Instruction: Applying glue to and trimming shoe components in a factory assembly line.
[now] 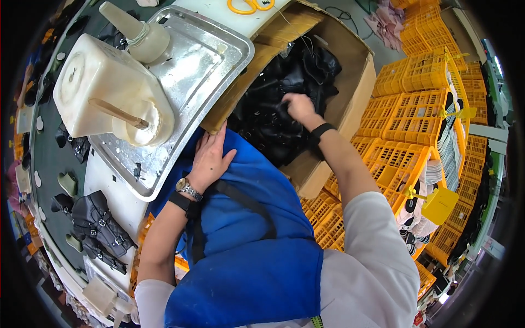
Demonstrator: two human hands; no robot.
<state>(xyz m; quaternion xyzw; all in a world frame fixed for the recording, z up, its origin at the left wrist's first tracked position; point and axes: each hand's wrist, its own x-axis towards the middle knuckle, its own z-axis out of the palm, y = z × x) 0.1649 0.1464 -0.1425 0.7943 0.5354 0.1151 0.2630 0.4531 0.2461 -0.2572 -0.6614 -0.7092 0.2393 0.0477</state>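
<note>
My right hand (301,109) reaches into an open cardboard box (350,109) and is closed, its fingers curled on a black leather shoe upper (284,112) in the heap. Shiny black uppers, some with small metal buckles, fill the box; the fingertips are partly hidden. My left hand (209,158) lies flat with fingers stretched, holding nothing, its fingertips at the near corner of the box flap (221,104) and its palm over my blue apron (251,218).
Left of the box, a metal tray (202,71) carries a white plastic container (104,87) with a brush (117,113) and a spouted bottle (147,41). Buckled black uppers (101,224) lie at the table's left. Orange scissors (249,5) lie beyond. Yellow crates (415,115) stack up on the right.
</note>
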